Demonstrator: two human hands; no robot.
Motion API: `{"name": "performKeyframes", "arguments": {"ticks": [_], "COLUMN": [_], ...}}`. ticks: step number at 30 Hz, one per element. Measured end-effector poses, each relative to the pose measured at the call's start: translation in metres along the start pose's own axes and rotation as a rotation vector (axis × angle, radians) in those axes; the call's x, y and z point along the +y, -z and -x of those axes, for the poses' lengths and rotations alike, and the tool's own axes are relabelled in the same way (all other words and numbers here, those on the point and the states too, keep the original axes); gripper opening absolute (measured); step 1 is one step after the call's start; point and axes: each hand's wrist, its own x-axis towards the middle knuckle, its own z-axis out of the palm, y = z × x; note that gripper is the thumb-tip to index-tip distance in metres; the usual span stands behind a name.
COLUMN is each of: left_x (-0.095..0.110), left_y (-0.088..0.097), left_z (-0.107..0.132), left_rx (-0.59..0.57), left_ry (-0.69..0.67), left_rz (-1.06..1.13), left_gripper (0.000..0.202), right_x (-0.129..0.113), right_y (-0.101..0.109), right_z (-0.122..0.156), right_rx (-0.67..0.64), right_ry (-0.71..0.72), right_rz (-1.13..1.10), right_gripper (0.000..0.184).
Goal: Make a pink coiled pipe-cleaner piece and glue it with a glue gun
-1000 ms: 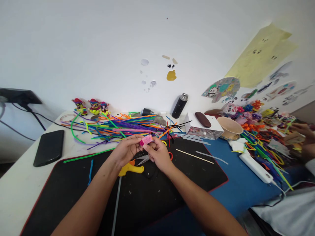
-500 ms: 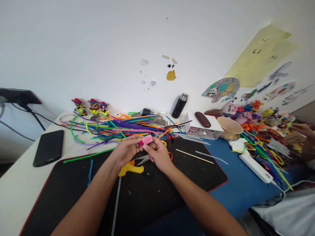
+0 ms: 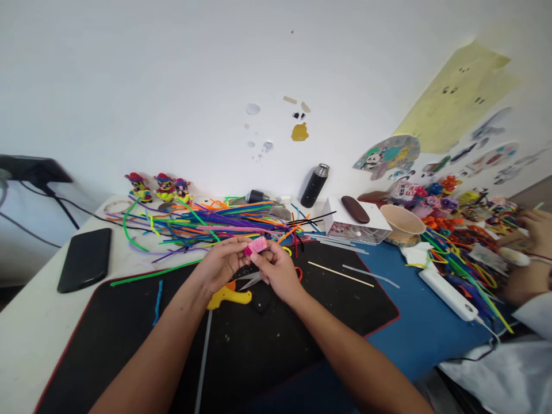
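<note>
Between my two hands is a small pink fuzzy piece (image 3: 258, 245), pale pink on top and deep magenta at its left end; it looks like coiled pipe cleaner. My left hand (image 3: 225, 261) pinches its left side. The thumb and fingers of my right hand (image 3: 279, 270) close on its right side. Below the hands, a yellow glue gun (image 3: 230, 296) lies on the black mat (image 3: 284, 351), with a glue stick (image 3: 203, 362) trailing from it. Scissors (image 3: 250, 280) lie partly hidden beneath my right hand.
A heap of coloured pipe cleaners (image 3: 215, 218) spreads behind my hands. Left are a black phone (image 3: 85, 260) and small figures (image 3: 164, 187). Rightward stand a black flask (image 3: 314, 185), a white box (image 3: 377, 218) and a bowl (image 3: 402, 224). A co-worker's hands (image 3: 537, 236) are far right.
My hands and the pink piece stay almost still. At the far right, the co-worker's arms have come further into view, with a pale object now near the hands.
</note>
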Motion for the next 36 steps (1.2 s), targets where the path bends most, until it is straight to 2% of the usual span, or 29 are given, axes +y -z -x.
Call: {"name": "performKeyframes", "arguments": {"ticks": [17, 25, 36], "left_x": [0.0000, 0.0010, 0.0011], "left_y": [0.0014, -0.0034, -0.0003], "left_z": [-0.0005, 0.0012, 0.0004], "left_rx": [-0.006, 0.023, 0.028], "left_ry": [0.003, 0.003, -0.002], "left_rz": [-0.002, 0.002, 0.017], "left_gripper": [0.017, 0.025, 0.024], "right_x": [0.0000, 0.0007, 0.0030], "right_y": [0.0005, -0.0004, -0.0014], "right_z": [0.0000, -0.0001, -0.0020], "right_rx": [0.002, -0.006, -0.003], "right_ry": [-0.002, 0.000, 0.001], "right_rz": [0.018, 0.001, -0.025], "right_gripper": [0.047, 0.047, 0.048]}}
